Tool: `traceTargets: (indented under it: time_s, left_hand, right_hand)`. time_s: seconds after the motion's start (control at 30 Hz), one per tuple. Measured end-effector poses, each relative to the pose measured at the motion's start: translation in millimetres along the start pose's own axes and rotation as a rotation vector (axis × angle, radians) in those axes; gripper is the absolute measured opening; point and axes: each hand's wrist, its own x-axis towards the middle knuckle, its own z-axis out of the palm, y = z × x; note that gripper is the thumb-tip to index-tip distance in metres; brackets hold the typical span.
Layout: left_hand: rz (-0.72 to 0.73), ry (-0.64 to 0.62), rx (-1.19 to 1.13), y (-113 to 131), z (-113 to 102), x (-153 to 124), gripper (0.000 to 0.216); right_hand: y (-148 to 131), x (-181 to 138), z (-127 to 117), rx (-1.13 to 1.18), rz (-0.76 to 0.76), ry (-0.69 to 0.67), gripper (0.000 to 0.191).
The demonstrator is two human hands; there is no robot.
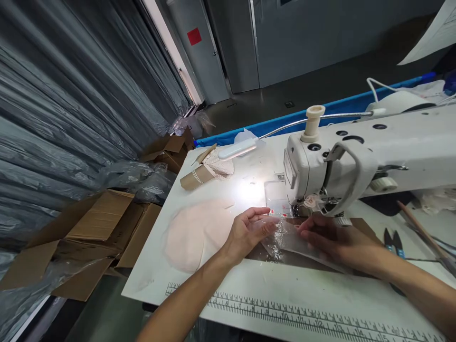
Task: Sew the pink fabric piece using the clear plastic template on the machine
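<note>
Clear, glossy film (285, 235) lies flat on the white sewing table (270, 294), just in front of the needle area of the sewing machine (356, 161). I read its long axis as running from about 10 o'clock to 4 o'clock across the table, with the far end under the machine head.

My left hand (249, 230) sits at the 9 o'clock edge of the film. The fingers (265, 227) are extended and loosely curled, the thumb (258, 211) raised above them; the film edge appears to lie between thumb and fingers, but I cannot tell whether it is pinched or merely touched.

My right hand (335, 237) rests palm down on the 3 o'clock side of the film, fingers flat and pointing toward 9 o'clock, pressing rather than gripping. Both hands are in contact with the film; the right hand is nearer the needle, which lies toward 12 o'clock from its fingertips.

A pale pink fabric stack (194, 235) lies at 9 o'clock from the left hand, near but apart. A lamp (237, 149) on a flexible arm lights the table at 12 o'clock. Snips (394, 244) lie at 3 o'clock, beyond the right wrist. A printed ruler (302, 318) runs along the near table edge. Cardboard boxes (96, 228) stand on the floor at 9 o'clock.
</note>
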Motion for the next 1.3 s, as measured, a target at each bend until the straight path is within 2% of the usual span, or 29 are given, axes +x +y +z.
traceTargets:
  time_s: [0.13,0.33,0.57,0.77,0.87,1.0,1.17,1.23,1.3]
  left_hand:
    - [-0.003,0.063,0.058,-4,0,1,0.039]
    - [0.004,0.109,-0.135,-7,1,-2,0.030]
    - [0.050,0.002,-0.479,-3,6,-4,0.033]
    - [0.032,0.003,-0.512,-7,5,-1,0.036]
    - [0.028,0.022,-0.447,-8,6,1,0.036]
    - [-0.003,-0.004,-0.317,-6,5,-9,0.036]
    - [-0.126,-0.247,0.051,-2,3,-50,0.038]
    - [-0.087,-0.308,0.275,-1,4,-57,0.034]
    - [0.088,-0.267,0.517,-1,5,-50,0.028]
  right_hand:
    - [8,1,-1,0.035,-0.027,-0.042,0.041]
    - [-2,-2,1,0.176,0.122,0.162,0.046]
    - [-10,-6,3,0.254,0.147,0.271,0.046]
    - [-6,-2,8,0.190,0.081,0.356,0.045]
    - [-3,1,13,0.262,0.056,0.297,0.047]
    - [0,-10,13,0.250,0.049,0.098,0.047]
    - [7,-52,-8,0.203,0.130,-0.271,0.040]
    - [8,-56,-17,0.152,0.147,-0.268,0.038]
    - [7,-46,-24,0.062,0.105,-0.129,0.036]
